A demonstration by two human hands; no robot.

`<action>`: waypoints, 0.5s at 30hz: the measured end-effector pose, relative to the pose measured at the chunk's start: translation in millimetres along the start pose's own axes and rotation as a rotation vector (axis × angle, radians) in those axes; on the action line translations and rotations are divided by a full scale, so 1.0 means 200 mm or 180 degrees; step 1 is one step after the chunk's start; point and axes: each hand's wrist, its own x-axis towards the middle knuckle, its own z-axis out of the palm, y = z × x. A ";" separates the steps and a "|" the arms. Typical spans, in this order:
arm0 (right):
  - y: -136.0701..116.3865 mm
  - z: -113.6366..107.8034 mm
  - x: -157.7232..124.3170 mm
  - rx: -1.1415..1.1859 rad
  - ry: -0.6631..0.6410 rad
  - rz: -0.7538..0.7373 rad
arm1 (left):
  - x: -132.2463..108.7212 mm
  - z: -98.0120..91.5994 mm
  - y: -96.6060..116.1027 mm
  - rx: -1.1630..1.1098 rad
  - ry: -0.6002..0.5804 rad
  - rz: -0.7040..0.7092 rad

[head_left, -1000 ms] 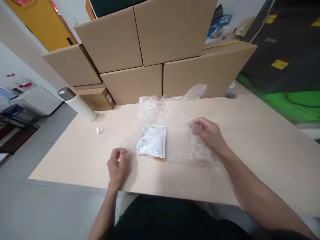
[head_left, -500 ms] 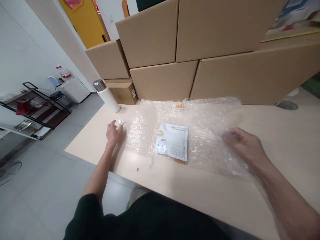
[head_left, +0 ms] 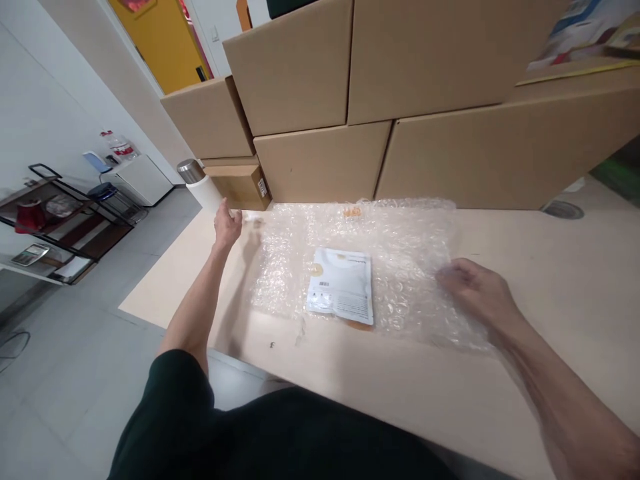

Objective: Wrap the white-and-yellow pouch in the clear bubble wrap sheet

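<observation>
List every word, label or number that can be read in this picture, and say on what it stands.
None can be read.
White pouch on the bubble wrap: print and a barcode-like mark, too small and blurred.
Small box by the bottle: white sticker, unreadable.
Poster on the boxes: blurred.

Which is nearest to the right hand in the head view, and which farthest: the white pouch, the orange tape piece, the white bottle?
From the right hand:
1. White pouch, just to its left on the bubble wrap.
2. Orange tape piece, at the wrap's far edge.
3. White bottle, far left, beside the boxes.
</observation>
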 end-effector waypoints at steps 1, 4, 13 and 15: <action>0.00 0.00 0.00 -0.0001 -0.0013 -0.0015 | -0.06 0.00 0.05 -0.0060 -0.0093 0.0082; 0.02 0.00 0.00 -0.0060 -0.0031 -0.0070 | -0.32 -0.01 0.23 -0.0312 -0.0617 0.0556; 0.02 0.00 0.01 -0.0120 -0.0031 -0.0110 | -0.86 0.11 0.59 -0.0109 -0.2217 0.1737; 0.02 0.00 0.02 -0.0101 -0.0016 -0.0092 | -0.88 0.15 0.60 -0.0025 -0.2204 0.1482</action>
